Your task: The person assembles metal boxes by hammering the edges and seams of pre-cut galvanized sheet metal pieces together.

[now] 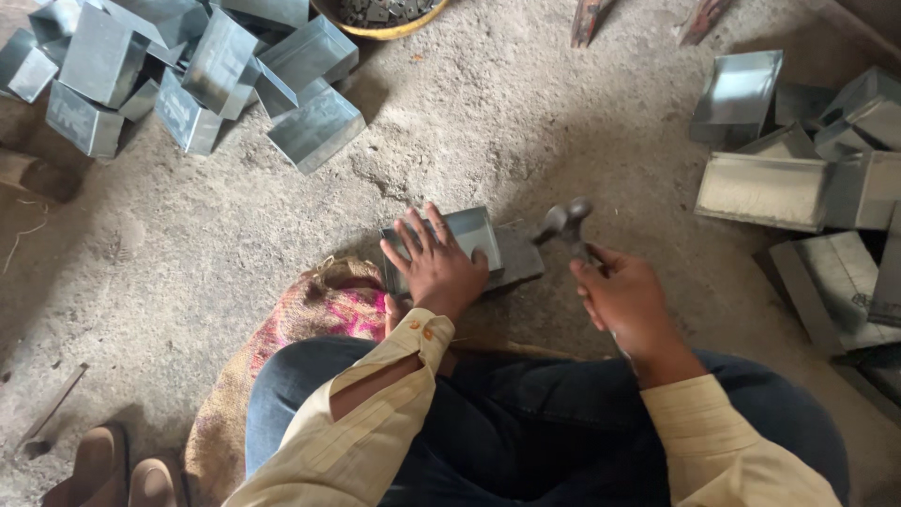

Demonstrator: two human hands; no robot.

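The left hand (pixel 436 263) is pressing flat on a metal box (pixel 460 246) while the right hand (pixel 624 300) is gripping a raised hammer (pixel 563 223), with stacks of boxes (pixel 188 75) lying finished nearby.

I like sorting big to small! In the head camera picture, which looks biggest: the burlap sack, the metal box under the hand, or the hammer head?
1. burlap sack
2. metal box
3. hammer head

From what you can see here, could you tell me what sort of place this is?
Probably a small sheet-metal workshop: piles of metal boxes lie on the rough floor, and the right hand grips a hammer.
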